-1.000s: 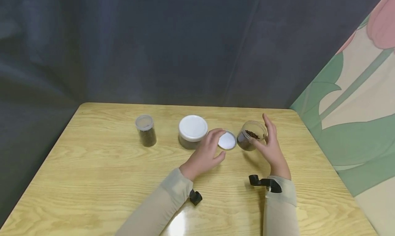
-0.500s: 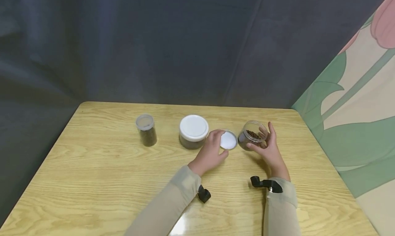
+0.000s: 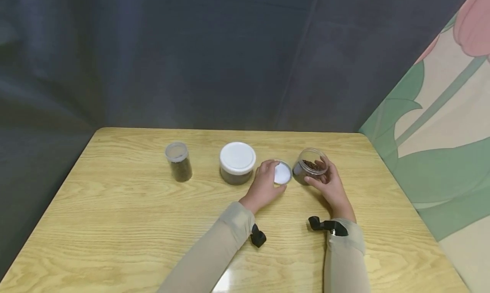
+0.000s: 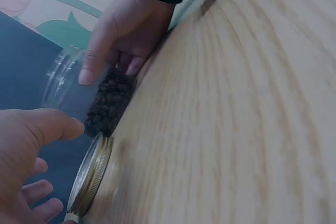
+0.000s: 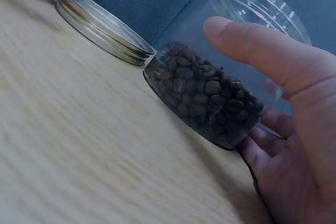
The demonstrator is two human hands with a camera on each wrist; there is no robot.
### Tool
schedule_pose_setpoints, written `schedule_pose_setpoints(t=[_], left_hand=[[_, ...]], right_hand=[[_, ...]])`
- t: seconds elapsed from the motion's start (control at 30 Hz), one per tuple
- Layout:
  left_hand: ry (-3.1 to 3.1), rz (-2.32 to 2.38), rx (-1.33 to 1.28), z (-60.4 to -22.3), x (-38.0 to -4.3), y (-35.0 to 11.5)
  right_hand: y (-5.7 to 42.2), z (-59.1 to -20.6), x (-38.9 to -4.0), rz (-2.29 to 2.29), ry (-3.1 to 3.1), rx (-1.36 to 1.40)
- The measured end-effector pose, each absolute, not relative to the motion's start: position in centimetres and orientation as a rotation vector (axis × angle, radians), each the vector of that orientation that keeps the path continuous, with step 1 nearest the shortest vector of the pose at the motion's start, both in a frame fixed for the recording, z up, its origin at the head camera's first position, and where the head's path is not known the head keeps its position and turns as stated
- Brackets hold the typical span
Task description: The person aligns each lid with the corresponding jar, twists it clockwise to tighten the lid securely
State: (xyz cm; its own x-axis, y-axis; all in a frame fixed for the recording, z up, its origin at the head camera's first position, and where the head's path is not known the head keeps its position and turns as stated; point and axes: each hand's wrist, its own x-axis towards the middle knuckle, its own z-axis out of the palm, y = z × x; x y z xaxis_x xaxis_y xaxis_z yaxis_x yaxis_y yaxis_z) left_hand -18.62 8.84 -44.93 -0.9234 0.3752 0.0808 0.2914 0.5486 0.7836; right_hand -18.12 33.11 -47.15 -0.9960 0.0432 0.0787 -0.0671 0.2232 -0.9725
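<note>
In the head view, my right hand (image 3: 334, 190) grips the side of a clear screw-top jar (image 3: 300, 172), thumb on the near side and fingers behind. The jar stands uncovered on the table, partly filled with dark coffee beans (image 5: 202, 90). Just left of it, and close to its base, a gold-rimmed lid (image 5: 102, 30) lies flat with its white inner face up. My left hand (image 3: 264, 186) reaches over the lid's left part with thumb and fingers spread. From the left wrist view, the thumb is apart from the lid; a fingertip appears at its far rim.
A wide jar with a white lid (image 3: 238, 159) stands left of my left hand. Farther left is a narrow clear-lidded jar (image 3: 180, 167) with dark contents. The wooden table (image 3: 115, 216) ends at a dark curtain (image 3: 210, 63) behind and a flower-patterned cloth (image 3: 451, 157) at right.
My right hand's fingers have closed in around the jar from a raised, spread pose. The left hand has shifted slightly right, its thumb nearer the lid. Jar and lid stay put.
</note>
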Motion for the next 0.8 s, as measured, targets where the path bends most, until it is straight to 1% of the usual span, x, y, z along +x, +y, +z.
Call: schedule_pose_setpoints(t=[0.47,0.8], left_hand=[[2.759,0.938,0.572,-45.1,-19.5,9.9],[2.835,0.848,0.570,-45.5,-19.7,10.3]], right_hand=[[32.9,-47.1,-18.1,1.849,-2.436,0.025],[33.0,-46.8,-18.1,1.832,-2.436,0.027]])
